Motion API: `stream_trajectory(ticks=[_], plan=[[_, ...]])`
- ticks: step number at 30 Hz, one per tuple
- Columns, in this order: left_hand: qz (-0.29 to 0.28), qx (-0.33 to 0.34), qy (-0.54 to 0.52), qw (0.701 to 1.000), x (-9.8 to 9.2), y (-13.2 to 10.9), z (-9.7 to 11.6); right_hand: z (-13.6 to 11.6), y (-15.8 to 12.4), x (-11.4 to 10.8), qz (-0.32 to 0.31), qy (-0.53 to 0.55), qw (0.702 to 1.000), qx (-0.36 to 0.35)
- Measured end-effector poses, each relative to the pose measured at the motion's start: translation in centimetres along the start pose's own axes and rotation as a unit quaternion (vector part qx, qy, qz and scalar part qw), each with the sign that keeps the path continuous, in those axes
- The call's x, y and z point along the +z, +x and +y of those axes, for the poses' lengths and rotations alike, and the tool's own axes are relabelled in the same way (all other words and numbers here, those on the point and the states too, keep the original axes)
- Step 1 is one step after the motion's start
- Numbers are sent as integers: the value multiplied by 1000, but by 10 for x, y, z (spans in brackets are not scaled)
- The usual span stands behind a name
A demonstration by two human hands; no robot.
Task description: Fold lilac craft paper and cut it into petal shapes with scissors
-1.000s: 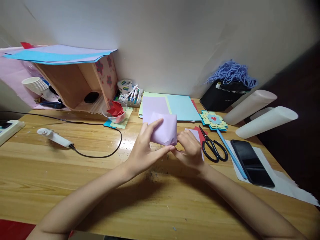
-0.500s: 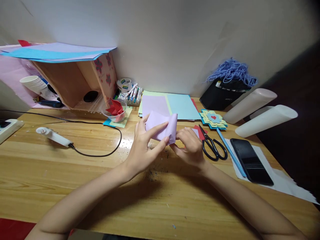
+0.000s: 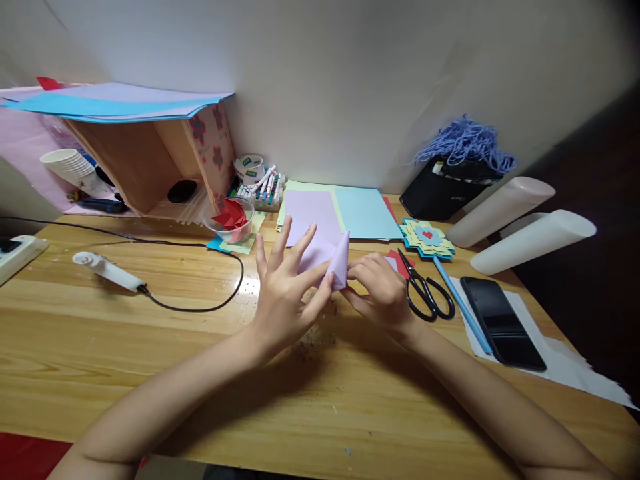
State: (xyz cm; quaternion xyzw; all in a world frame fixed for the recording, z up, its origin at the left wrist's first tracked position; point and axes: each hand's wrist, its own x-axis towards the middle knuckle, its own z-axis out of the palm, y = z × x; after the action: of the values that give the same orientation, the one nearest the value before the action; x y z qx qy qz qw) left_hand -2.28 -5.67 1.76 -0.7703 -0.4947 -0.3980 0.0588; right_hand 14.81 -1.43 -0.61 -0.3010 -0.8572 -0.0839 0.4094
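Note:
A small purple sheet of paper (image 3: 341, 261) is held up over the table, its right side curled into a narrow cone. My left hand (image 3: 287, 290) pinches the curled part between thumb and index finger, while its other fingers spread apart. At the lower right edge of the paper, my right hand (image 3: 377, 293) grips it with bent fingers. Part of the paper is hidden behind my left hand. Just right of my right hand lie black-handled scissors (image 3: 429, 293), next to a few red and purple paper pieces (image 3: 404, 263).
Coloured paper sheets (image 3: 365, 212) lie at the back. A clear cup (image 3: 243, 230) holds red paper pieces. A glue gun (image 3: 110, 272) with a cord lies left. On the right are a paper flower (image 3: 427, 237), a phone (image 3: 503, 323) and white rolls (image 3: 535, 240).
The paper's right side has gone from a wide loose roll to a narrower, pointed cone. My left hand's outer fingers have lifted and spread off the paper.

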Motion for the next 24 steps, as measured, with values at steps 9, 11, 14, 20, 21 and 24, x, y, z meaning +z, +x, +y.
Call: stream_trajectory(ticks=[9, 11, 14, 20, 21, 24], plan=[[47, 29, -32, 998, 0, 0, -4, 1, 0, -2, -26, 8, 1000, -3], [47, 35, -22, 998, 1, -2, -5, 1, 0, -2, -25, 9, 1000, -7], [58, 72, 29, 995, 3, -4, -6, 1, 0, -1, -19, 6, 1000, -15], [48, 92, 64, 993, 0, -2, -4, 3, -1, 1, -3, 31, 999, -8], [37, 79, 56, 995, -2, 0, -4, 4, 0, 1, -2, 44, 999, 3], [7, 33, 24, 999, -9, 8, -6, 7, 2, -1, -12, 101, 993, 61]])
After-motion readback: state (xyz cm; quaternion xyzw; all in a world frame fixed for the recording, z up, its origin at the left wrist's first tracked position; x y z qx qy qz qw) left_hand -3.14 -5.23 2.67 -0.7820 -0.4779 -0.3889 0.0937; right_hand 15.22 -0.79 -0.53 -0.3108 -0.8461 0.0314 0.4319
